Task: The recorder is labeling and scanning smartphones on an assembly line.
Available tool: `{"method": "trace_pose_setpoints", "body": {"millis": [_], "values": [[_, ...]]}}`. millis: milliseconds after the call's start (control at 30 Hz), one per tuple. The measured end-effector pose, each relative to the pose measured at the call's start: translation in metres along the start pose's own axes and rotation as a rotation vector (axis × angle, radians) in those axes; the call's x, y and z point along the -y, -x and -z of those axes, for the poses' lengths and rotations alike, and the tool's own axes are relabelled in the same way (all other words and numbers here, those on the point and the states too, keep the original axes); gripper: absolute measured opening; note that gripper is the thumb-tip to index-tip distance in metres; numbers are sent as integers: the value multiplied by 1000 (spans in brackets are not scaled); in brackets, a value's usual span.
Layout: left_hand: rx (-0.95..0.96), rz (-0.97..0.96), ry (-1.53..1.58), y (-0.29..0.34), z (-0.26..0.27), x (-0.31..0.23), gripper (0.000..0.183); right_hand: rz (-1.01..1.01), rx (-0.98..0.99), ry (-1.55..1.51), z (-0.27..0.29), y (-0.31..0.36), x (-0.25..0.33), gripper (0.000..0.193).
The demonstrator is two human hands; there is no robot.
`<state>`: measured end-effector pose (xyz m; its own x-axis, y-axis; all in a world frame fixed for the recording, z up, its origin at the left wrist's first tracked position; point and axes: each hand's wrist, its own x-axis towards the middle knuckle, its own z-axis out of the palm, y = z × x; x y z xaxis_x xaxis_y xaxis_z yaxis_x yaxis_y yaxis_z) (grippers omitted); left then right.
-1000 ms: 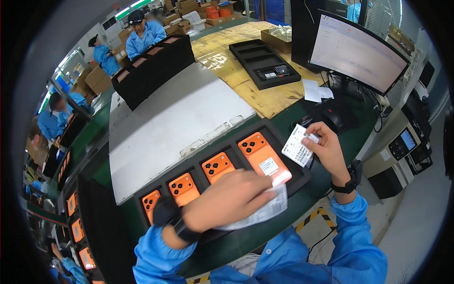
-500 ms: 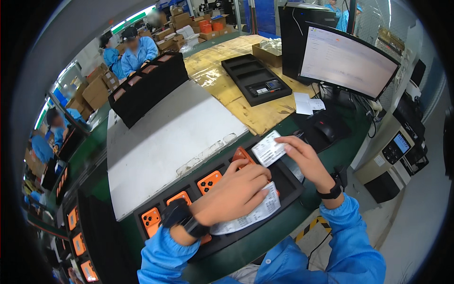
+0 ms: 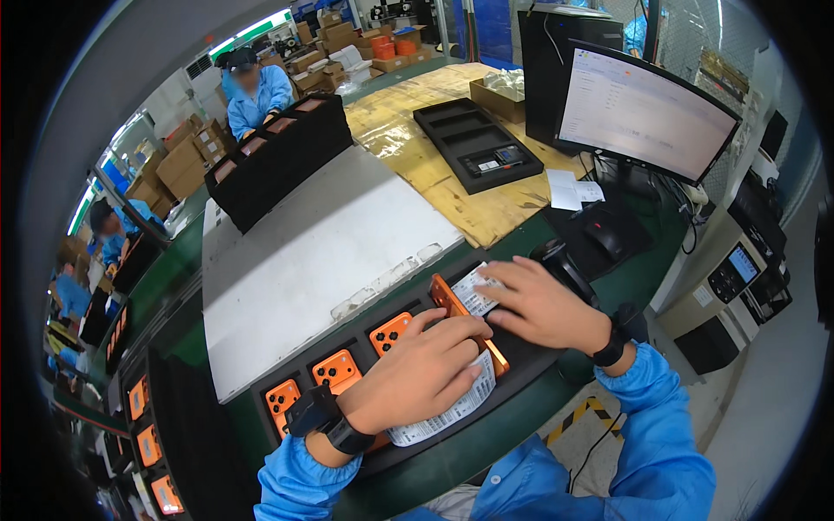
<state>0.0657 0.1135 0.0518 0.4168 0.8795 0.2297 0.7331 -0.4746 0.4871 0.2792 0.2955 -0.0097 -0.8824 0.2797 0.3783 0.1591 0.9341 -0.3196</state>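
In the black foam tray (image 3: 539,356), an orange phone (image 3: 448,295) is tilted up on its edge. My left hand (image 3: 421,369) is closed round it from the left. A white printed label strip (image 3: 452,408) hangs under the same hand, partly hidden by it. My right hand (image 3: 556,304) holds a white label (image 3: 475,289) against the phone's right-hand face, fingers extended over it. Left of my hands, orange phones with dark camera lenses lie in the tray's slots, among them one phone (image 3: 388,333), another (image 3: 336,371) and a third (image 3: 282,399).
A white board (image 3: 321,252) lies beyond the tray, with a black foam case (image 3: 278,156) standing on it. Farther right are another black tray (image 3: 469,178), a mouse (image 3: 604,236), a monitor (image 3: 647,113) and a label printer (image 3: 730,278). Co-workers in blue are at the back left.
My right hand has brought the label left and down from the air onto the phone. The phone now shows more, tilted upright beside my left hand, which stays nearly in place.
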Motion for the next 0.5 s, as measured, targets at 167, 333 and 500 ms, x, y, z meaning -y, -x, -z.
{"method": "trace_pose_setpoints", "body": {"millis": [167, 333, 500], "values": [[-4, 3, -23, 4, 1, -1, 21, 118, 112, 225, -20, -2, 11, 53], [-11, -15, 5, 2, -1, 1, 23, 106, 83, 229, -24, -8, 11, 49], [-73, 65, 11, 18, 15, -18, 24, 8, -169, 26, -4, -12, 10, 33]]}}
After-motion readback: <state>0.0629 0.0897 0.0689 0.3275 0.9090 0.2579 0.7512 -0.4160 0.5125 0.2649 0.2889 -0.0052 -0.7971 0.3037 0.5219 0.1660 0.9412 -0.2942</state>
